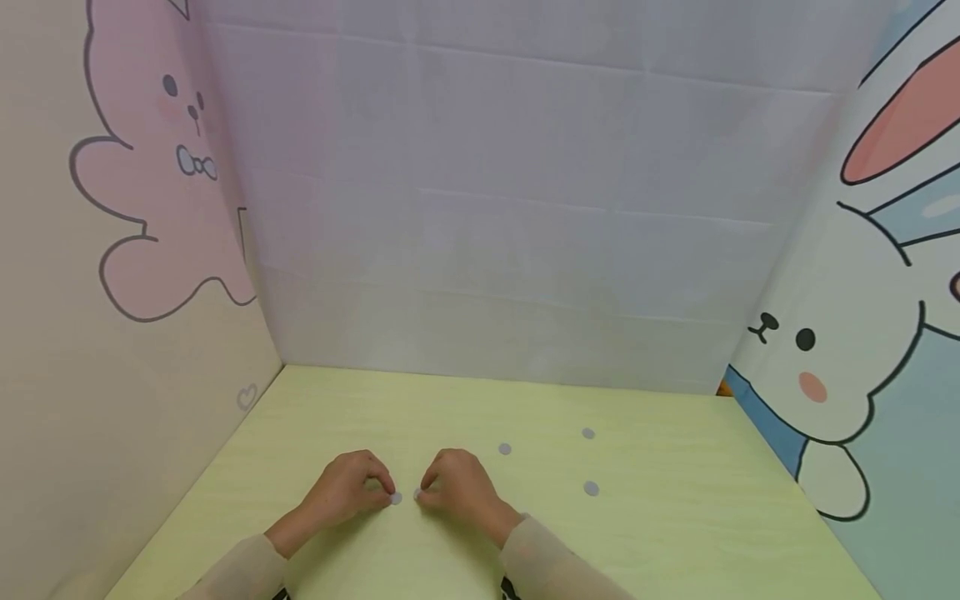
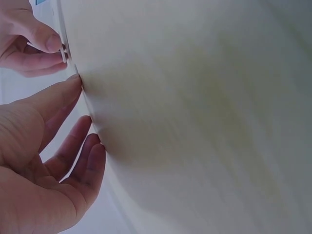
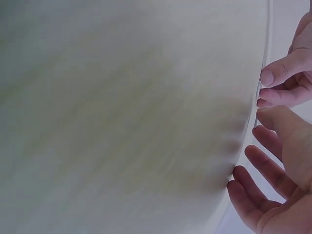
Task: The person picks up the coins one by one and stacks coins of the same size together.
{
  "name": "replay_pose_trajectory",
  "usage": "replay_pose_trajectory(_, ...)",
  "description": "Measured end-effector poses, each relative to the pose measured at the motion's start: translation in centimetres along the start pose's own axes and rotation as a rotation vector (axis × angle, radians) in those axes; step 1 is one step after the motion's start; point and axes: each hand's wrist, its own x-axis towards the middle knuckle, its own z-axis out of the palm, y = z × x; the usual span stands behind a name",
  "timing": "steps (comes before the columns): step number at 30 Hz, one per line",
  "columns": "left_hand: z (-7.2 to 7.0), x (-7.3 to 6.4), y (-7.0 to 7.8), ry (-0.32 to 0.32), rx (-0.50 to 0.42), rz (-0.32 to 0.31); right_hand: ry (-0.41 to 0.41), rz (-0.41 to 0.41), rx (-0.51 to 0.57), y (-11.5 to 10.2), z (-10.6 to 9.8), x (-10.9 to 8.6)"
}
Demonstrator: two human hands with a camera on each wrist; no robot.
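In the head view my left hand (image 1: 351,487) has thumb and index finger closing at the left edge of a small grey disc (image 1: 397,498), low over the yellow tabletop. Just to the right, my right hand (image 1: 459,490) pinches a second grey disc (image 1: 417,494), partly hidden by its fingertips. A narrow gap separates the two discs. From the left wrist view, the right hand's disc (image 2: 63,53) shows edge-on as a thin strip between thumb and fingers. The left hand (image 2: 53,156) keeps its other fingers bent, their tips close to the table surface.
Three more grey discs lie apart on the yellow table (image 1: 712,533) to the right: one nearer disc (image 1: 592,488), one behind it (image 1: 588,433) and one further left (image 1: 505,448). A pale sheet (image 1: 517,208) stands at the back, with cartoon-printed panels on both sides.
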Motion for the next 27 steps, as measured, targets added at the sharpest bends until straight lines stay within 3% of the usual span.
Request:
replay_pose_trajectory(10,-0.1,0.0,-0.1,0.003,-0.019,0.023,0.02,-0.05,-0.053,-1.6,0.6,0.6)
replay_pose_trajectory(27,-0.3,-0.2,0.2,0.014,-0.044,0.029,0.026,-0.023,-0.071,-2.9,0.6,1.0)
